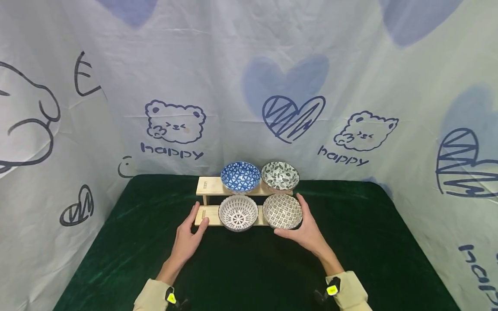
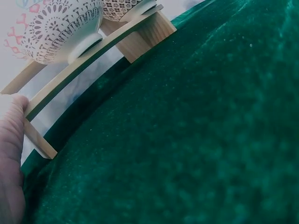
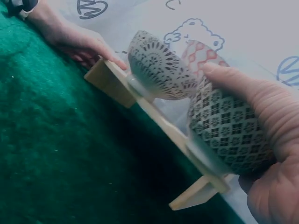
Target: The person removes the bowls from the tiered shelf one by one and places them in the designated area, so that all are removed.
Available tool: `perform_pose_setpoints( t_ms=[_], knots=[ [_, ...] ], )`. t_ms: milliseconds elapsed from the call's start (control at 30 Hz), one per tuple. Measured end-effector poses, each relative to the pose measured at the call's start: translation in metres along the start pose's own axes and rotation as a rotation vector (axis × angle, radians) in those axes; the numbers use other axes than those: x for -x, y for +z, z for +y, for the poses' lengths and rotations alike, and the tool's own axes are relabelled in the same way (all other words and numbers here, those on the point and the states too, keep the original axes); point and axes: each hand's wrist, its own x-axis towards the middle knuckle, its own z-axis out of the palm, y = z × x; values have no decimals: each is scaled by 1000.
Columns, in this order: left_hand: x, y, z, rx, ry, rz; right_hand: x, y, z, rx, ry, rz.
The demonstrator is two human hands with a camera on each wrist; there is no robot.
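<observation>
Rack (image 1: 208, 186), wooden, two-tiered, on green tabletop (image 1: 249, 272); left hand (image 1: 186, 242), fingers gripping its left end. Checked bowl (image 1: 282, 211), lower tier, right; right hand (image 1: 307, 233), fingers gripping its side. White bowl (image 1: 238, 213) beside it; blue bowl (image 1: 240, 177), leafy bowl (image 1: 280, 176) on upper tier. Interiors: head view. Right wrist view adds checked exterior and lower-tier supports (image 3: 192, 193).

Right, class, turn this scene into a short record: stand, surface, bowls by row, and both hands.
Stand: two-tier wooden rack
Surface: dark green cloth
Upper row: blue bowl left, leaf-patterned bowl right
Lower row: starburst bowl left, lattice-patterned bowl right
Left hand: holds the wooden rack's left end
Right hand: grips the lattice-patterned bowl
</observation>
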Motion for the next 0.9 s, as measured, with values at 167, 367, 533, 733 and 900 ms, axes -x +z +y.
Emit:
perform_pose_setpoints(
  t_ms=[167,367,533,733,900],
  knots=[
    [0,-1,2,9,-35,-9,-1,4,2,-26,-4,30],
    [0,-2,3,-2,-47,-15,-1,4,5,-40,-25,41],
    [0,-3,3,-2,-46,-21,-1,5,6,-62,-48,53],
    [-1,-2,3,-4,-38,-14,-2,2,12,-105,-87,52],
    [-1,0,2,-13,-35,-8,-5,-2,16,-129,-114,40]
  ],
)
